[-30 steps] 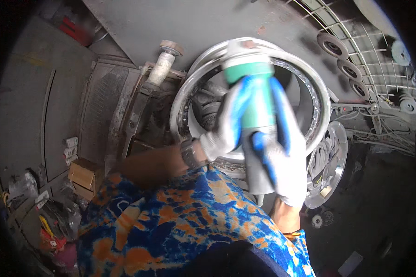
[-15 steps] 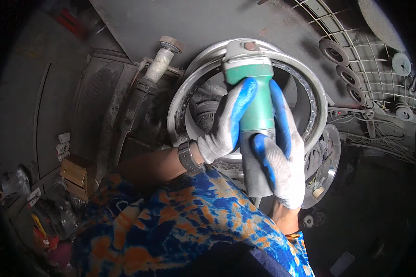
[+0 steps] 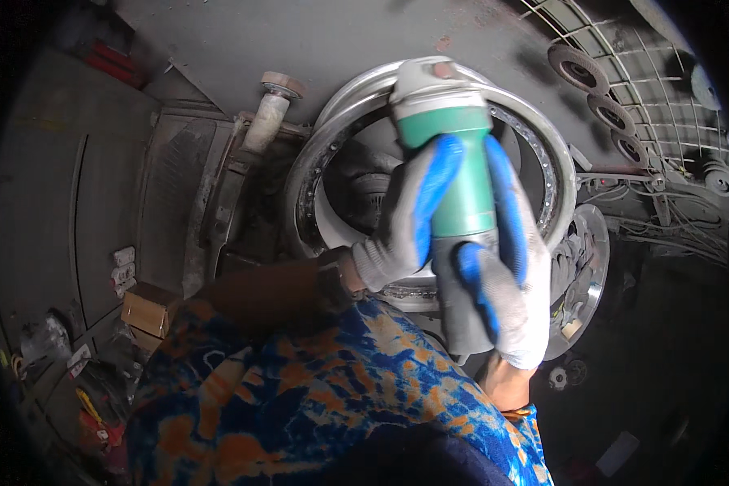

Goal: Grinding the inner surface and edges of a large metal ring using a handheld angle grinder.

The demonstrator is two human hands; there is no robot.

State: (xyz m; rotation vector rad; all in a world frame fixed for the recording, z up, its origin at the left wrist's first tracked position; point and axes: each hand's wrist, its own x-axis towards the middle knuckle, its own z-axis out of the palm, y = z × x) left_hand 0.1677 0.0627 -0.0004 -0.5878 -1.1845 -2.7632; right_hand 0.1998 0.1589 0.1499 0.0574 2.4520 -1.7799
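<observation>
Across the centre of the frame, a green-and-grey angle grinder [image 3: 466,190] is held over an open metal wheel rim [image 3: 564,174], its grey gear head turned toward the top. It is gripped from both sides by gloved hands. By the left hand [image 3: 407,215], the green body is clasped along its left flank, a blue-coated digit laid up toward the head; by the right hand [image 3: 525,296], the grey rear handle is wrapped, the thumb crossed over it and a finger stretched up the right flank. The other fingers are hidden beneath.

Compared with half a second ago, the tool has been shifted slightly up and to the right in the frame, and its outline is now blurred, while the grip is unchanged. The view itself has also been moved a little, so part of that shift may be owed to the head. Active handling of the grinder is suggested, with control shared between both hands. Whether the rim is being touched cannot be told, since the tool's underside is hidden.

At the upper right, abrasive wheels [image 3: 579,70] are hung; at the right, a shiny metal dish [image 3: 596,283] is seen. A cardboard box [image 3: 147,309] is placed at the lower left.
</observation>
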